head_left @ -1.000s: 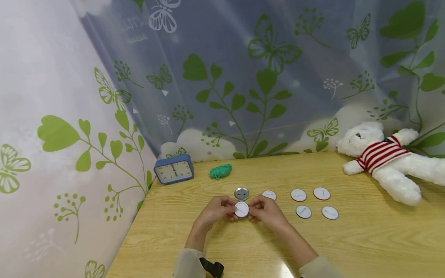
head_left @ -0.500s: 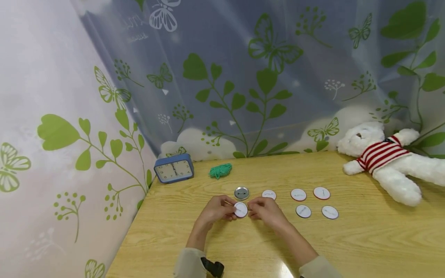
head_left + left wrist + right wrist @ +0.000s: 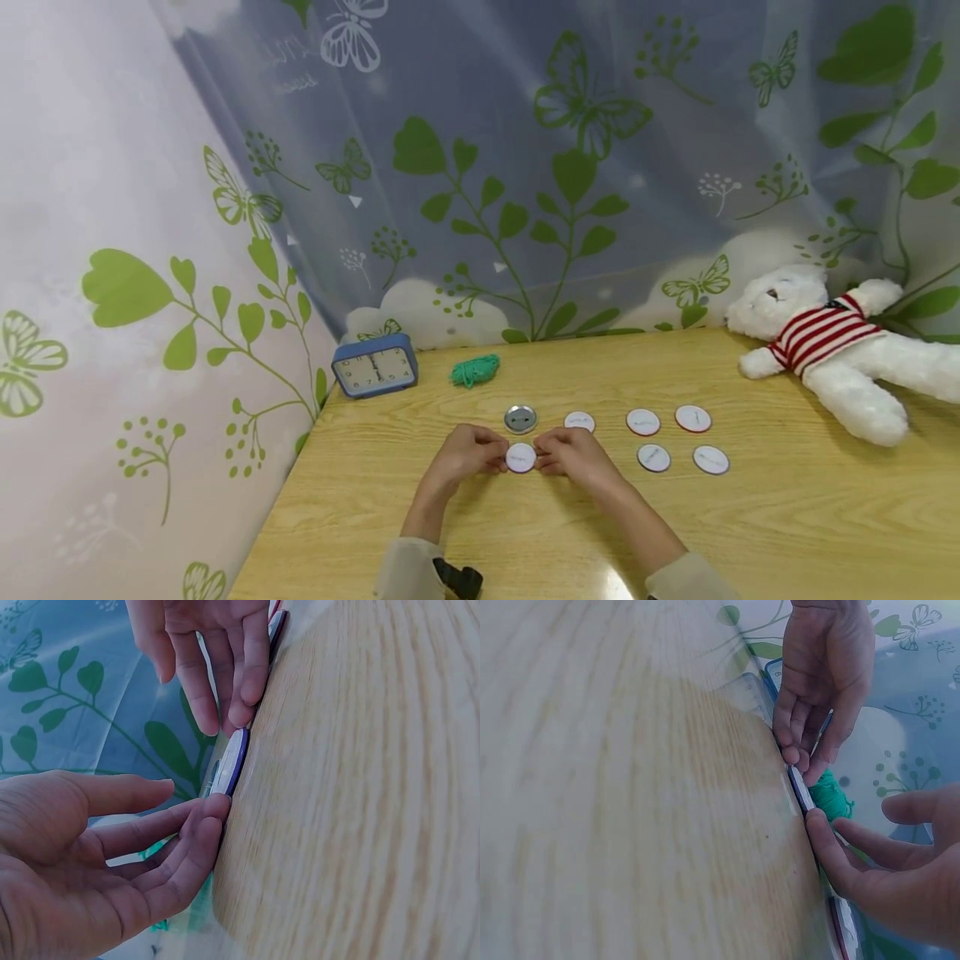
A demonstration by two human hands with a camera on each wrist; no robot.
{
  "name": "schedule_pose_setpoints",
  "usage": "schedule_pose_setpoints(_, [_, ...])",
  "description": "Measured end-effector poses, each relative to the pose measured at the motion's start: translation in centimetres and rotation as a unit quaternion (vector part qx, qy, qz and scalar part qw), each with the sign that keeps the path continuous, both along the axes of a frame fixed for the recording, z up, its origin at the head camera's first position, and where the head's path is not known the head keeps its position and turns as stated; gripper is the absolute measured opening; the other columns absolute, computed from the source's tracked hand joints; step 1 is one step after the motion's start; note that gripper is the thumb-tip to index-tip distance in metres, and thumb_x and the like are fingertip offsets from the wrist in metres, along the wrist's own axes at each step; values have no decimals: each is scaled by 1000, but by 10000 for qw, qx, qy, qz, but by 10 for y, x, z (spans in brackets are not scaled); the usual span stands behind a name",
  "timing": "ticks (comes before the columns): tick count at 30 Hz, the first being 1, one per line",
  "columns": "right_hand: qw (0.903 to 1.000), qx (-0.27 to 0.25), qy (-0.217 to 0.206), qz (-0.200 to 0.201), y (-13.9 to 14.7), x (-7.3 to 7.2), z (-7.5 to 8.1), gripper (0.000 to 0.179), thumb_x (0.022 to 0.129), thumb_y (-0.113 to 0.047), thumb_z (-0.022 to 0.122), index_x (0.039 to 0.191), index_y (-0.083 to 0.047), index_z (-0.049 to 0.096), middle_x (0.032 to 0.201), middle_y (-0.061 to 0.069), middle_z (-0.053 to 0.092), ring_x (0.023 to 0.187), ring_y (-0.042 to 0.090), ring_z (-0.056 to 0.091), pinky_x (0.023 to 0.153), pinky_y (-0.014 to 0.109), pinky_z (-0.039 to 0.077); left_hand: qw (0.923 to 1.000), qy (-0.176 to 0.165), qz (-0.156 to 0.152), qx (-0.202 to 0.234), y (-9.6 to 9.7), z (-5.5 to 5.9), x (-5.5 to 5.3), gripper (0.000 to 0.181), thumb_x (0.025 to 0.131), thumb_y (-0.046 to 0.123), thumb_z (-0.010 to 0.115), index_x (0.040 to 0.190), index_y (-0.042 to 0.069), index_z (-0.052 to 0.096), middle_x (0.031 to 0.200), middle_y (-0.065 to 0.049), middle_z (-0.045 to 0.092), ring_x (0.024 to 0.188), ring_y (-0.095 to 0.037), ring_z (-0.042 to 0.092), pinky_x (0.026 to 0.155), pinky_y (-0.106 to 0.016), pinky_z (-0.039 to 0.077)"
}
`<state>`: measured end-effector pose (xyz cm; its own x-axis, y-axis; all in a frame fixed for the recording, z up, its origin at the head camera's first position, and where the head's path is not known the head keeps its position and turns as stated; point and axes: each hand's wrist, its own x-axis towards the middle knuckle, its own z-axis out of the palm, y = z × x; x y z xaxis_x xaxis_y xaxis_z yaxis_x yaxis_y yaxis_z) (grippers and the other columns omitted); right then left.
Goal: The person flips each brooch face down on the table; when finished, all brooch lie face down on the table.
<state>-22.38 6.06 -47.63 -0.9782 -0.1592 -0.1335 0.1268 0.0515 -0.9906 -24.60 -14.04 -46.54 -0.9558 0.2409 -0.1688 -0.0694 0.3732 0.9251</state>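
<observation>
A round pin-back badge (image 3: 521, 457) lies on the wooden table, its white back up with a pin across it. Its rim looks purple-blue in the left wrist view. My left hand (image 3: 467, 454) touches the badge's left edge with its fingertips, thumb lifted apart. On the opposite side my right hand (image 3: 577, 457) has its fingertips at or very near the right edge; in the right wrist view its thumb stands away from the fingers. Just behind lies a silver-backed badge (image 3: 521, 419). Another white-backed badge (image 3: 579, 421) is partly hidden by the right hand.
Several more white-backed badges (image 3: 643, 422) lie to the right in two rows. A green yarn bundle (image 3: 475, 370) and a blue clock (image 3: 375, 367) are at the back left. A white teddy bear (image 3: 825, 333) in a striped shirt lies at the back right, before a patterned curtain (image 3: 480, 208).
The badge between my hands has come down slightly toward me and now lies flat on the table. My left fingers no longer pinch it; both hands stay on either side.
</observation>
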Motion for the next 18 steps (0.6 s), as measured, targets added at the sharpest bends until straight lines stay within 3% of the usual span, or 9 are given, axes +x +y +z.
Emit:
schedule_pose_setpoints(12, [9999, 73, 139, -31, 5, 1, 6, 30, 105, -6, 52, 120, 18, 62, 109, 26, 68, 88, 26, 71, 82, 40, 64, 9997, 60, 165, -161, 1, 2, 1, 22, 101, 8, 61, 108, -9, 74, 90, -17, 75, 78, -22, 73, 71, -35, 64])
schedule_pose_setpoints(18, [9986, -15, 517, -87, 27, -6, 30, 34, 108, -11, 50, 129, 14, 60, 124, 30, 64, 105, 35, 70, 92, 44, 62, 9972, 629, 185, -360, 3, 14, -7, 29, 105, 19, 60, 115, -4, 74, 102, -18, 74, 94, -30, 73, 80, -42, 64])
